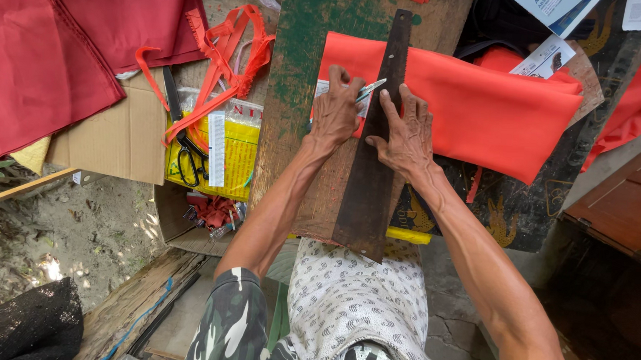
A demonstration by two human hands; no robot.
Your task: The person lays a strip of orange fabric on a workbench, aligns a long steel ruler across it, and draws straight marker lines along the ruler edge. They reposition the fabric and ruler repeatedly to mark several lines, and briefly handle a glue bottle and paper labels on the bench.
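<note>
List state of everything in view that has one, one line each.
Left hand: gripping a blade, tip at the ruler edge.
Right hand: pressed flat on the ruler.
Ruler: flat across the orange cloth.
Orange cloth: folded, lying on the board.
Red cloth: folded, set aside.
Scissors: lying unused on the yellow bag.

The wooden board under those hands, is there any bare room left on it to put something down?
Bare green-stained wood board lies left of the orange cloth. Crowded where left hand, right hand and dark straightedge meet.
</note>
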